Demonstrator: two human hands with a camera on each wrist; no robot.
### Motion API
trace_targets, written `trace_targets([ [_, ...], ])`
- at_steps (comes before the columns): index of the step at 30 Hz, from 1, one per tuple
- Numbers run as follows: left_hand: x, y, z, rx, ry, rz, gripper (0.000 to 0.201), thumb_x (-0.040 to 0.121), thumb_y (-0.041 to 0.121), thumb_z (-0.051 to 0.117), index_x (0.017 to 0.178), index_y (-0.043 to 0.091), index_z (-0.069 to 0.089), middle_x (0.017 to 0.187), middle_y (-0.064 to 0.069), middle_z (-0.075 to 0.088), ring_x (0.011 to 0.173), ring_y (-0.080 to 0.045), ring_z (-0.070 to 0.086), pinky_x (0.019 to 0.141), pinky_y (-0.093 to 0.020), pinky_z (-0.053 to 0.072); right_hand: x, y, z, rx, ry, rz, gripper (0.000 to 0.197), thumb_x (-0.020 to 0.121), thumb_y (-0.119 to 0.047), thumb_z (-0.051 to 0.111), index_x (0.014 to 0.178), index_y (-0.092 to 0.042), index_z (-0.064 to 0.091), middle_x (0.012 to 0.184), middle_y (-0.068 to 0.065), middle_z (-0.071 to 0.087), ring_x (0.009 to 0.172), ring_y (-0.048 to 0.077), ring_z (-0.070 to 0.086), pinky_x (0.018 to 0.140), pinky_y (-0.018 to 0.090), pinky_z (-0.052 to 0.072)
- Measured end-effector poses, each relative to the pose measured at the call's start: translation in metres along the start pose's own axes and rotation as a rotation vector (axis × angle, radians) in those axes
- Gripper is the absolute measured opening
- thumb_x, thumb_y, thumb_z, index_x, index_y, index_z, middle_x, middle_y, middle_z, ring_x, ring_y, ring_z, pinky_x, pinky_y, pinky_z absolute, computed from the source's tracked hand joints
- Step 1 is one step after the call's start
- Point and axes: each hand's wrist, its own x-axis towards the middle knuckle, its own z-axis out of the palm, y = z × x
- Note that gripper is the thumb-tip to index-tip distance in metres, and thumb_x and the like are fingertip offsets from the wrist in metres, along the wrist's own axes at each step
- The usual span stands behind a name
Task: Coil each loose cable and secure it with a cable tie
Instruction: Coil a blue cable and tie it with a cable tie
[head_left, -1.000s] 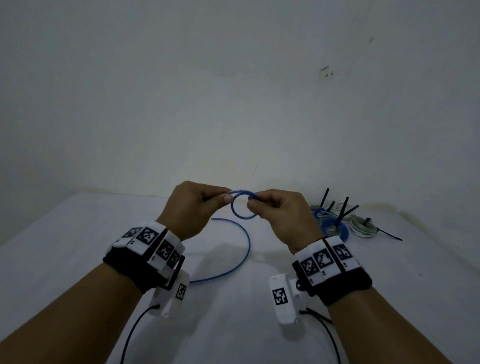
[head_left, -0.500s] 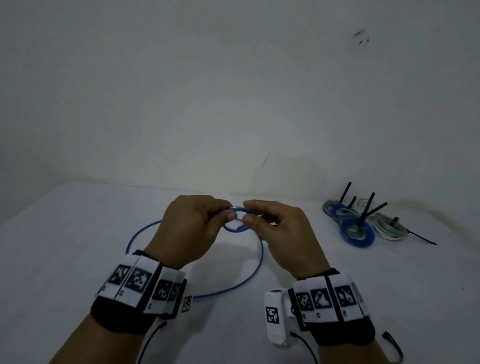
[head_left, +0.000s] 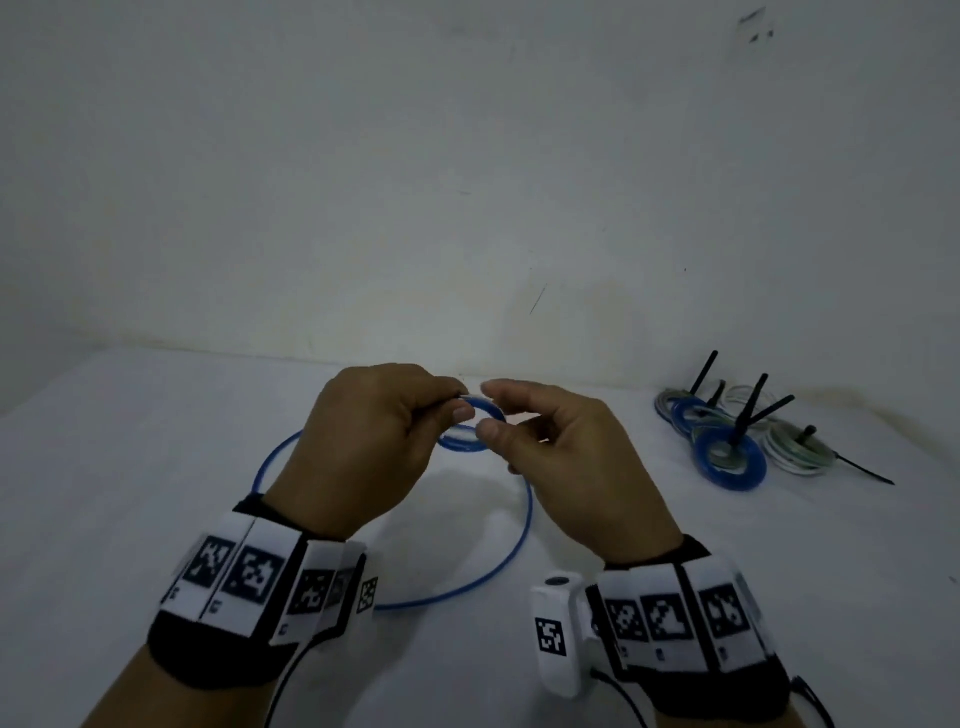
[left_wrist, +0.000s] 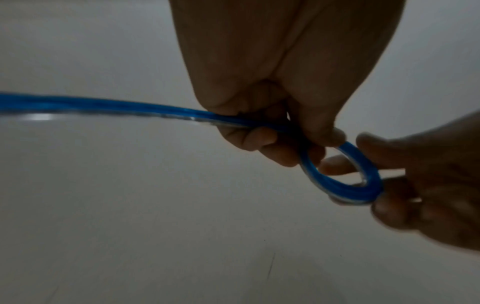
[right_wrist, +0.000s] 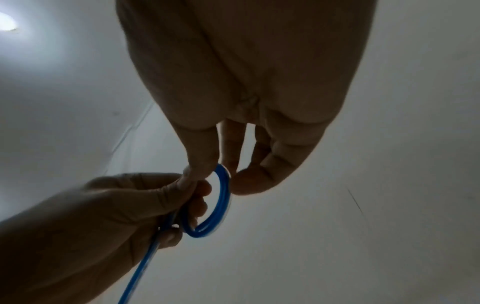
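A blue cable is partly wound into a small coil (head_left: 470, 446) held above the white table (head_left: 130, 493). My left hand (head_left: 460, 410) pinches the coil's left side, where the loose length leaves it. That length (head_left: 524, 519) lies in one wide loop on the table under both hands. My right hand (head_left: 491, 410) holds the coil's right edge between thumb and forefinger, the other fingers curled loosely. In the left wrist view the coil (left_wrist: 345, 189) sits between my left hand (left_wrist: 311, 144) and right fingers (left_wrist: 369, 144). In the right wrist view my thumb and fingertip (right_wrist: 223, 176) lie against the coil (right_wrist: 223, 197).
Several finished coils lie at the back right near the wall: a blue one (head_left: 730, 460) and a white-green one (head_left: 797, 452), with black cable ties (head_left: 748, 410) sticking up from them. The wall (head_left: 467, 208) stands close behind the table.
The loose cable has swung round into a wide loop on the table. My right thumb and forefinger have spread a little on the coil. Both hands sit slightly closer to me.
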Motion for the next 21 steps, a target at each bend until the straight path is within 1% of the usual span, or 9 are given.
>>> trace_targets([
  [2, 0.001, 0.002, -0.002, 0.015, -0.036, 0.058, 0.024, 0.090, 0.034, 0.056, 0.097, 0.022, 0.075, 0.073, 0.007, 0.070, 0.061, -0.005, 0.056, 0.057, -0.021, 0.046, -0.003, -0.007, 0.000, -0.056, -0.006, -0.086, 0.024, 0.089, -0.028, 0.069, 0.112, -0.026, 0.073, 0.097, -0.010, 0.074, 0.082, 0.009, 0.069, 0.071, 0.025, 0.058],
  [5, 0.002, 0.002, -0.003, -0.078, 0.007, 0.058, 0.027, 0.090, 0.035, 0.059, 0.104, 0.017, 0.075, 0.083, 0.006, 0.073, 0.069, -0.005, 0.060, 0.067, -0.014, 0.047, -0.006, -0.013, -0.003, 0.044, 0.055, -0.085, 0.011, 0.089, -0.020, 0.069, 0.097, -0.020, 0.076, 0.080, -0.004, 0.074, 0.069, 0.010, 0.069, 0.060, 0.018, 0.055],
  [8, 0.001, -0.003, -0.004, -0.119, 0.100, -0.041, 0.028, 0.091, 0.039, 0.059, 0.106, 0.021, 0.074, 0.084, 0.008, 0.073, 0.073, -0.005, 0.064, 0.069, -0.017, 0.049, -0.004, -0.010, -0.010, 0.247, 0.146, 0.015, 0.008, 0.089, -0.017, 0.069, 0.092, -0.020, 0.076, 0.079, 0.002, 0.074, 0.067, 0.015, 0.070, 0.065, 0.023, 0.057],
  [10, -0.001, -0.002, -0.004, -0.213, 0.123, -0.141, 0.023, 0.090, 0.038, 0.062, 0.104, 0.025, 0.074, 0.080, 0.013, 0.073, 0.074, -0.003, 0.065, 0.068, -0.011, 0.048, -0.002, -0.009, -0.011, 0.449, 0.179, 0.099, 0.007, 0.085, -0.017, 0.070, 0.090, -0.016, 0.076, 0.082, 0.007, 0.075, 0.069, 0.018, 0.069, 0.069, 0.027, 0.058],
  [12, -0.001, 0.006, -0.001, -0.337, 0.106, -0.203, 0.020, 0.087, 0.034, 0.062, 0.103, 0.030, 0.073, 0.080, 0.014, 0.073, 0.074, -0.002, 0.067, 0.067, -0.007, 0.047, -0.002, -0.011, -0.010, 0.658, 0.183, 0.160, 0.016, 0.077, -0.021, 0.071, 0.089, -0.010, 0.075, 0.083, 0.010, 0.073, 0.072, 0.018, 0.067, 0.069, 0.026, 0.058],
  [15, -0.001, 0.018, 0.008, -0.478, 0.131, -0.305, 0.021, 0.083, 0.038, 0.061, 0.101, 0.035, 0.071, 0.078, 0.011, 0.074, 0.073, -0.003, 0.069, 0.069, -0.016, 0.053, -0.002, -0.014, -0.004, 0.836, 0.149, 0.209, 0.024, 0.072, -0.021, 0.070, 0.090, -0.005, 0.073, 0.083, 0.011, 0.071, 0.072, 0.018, 0.066, 0.070, 0.027, 0.058],
  [17, 0.000, 0.020, 0.009, -0.539, 0.163, -0.370, 0.019, 0.084, 0.039, 0.061, 0.096, 0.031, 0.074, 0.079, 0.008, 0.075, 0.075, -0.007, 0.070, 0.070, -0.027, 0.056, -0.002, -0.014, 0.001, 0.874, 0.110, 0.228, 0.024, 0.073, -0.021, 0.070, 0.091, -0.005, 0.073, 0.083, 0.010, 0.071, 0.073, 0.017, 0.068, 0.071, 0.027, 0.058],
  [18, 0.001, 0.020, 0.007, -0.541, 0.160, -0.384, 0.017, 0.085, 0.038, 0.062, 0.093, 0.029, 0.075, 0.079, 0.008, 0.075, 0.075, -0.008, 0.071, 0.070, -0.028, 0.056, -0.003, -0.013, 0.002, 0.872, 0.088, 0.239, 0.023, 0.073, -0.021, 0.070, 0.090, -0.005, 0.074, 0.084, 0.011, 0.072, 0.075, 0.018, 0.069, 0.071, 0.027, 0.058],
  [21, 0.001, 0.015, 0.001, -0.413, 0.140, -0.332, 0.013, 0.091, 0.028, 0.063, 0.086, 0.025, 0.075, 0.073, 0.013, 0.073, 0.071, -0.004, 0.068, 0.066, -0.016, 0.051, -0.005, -0.012, 0.003, 0.647, 0.043, 0.237, 0.015, 0.083, -0.022, 0.071, 0.095, -0.013, 0.076, 0.088, 0.008, 0.074, 0.080, 0.019, 0.071, 0.072, 0.027, 0.058],
])
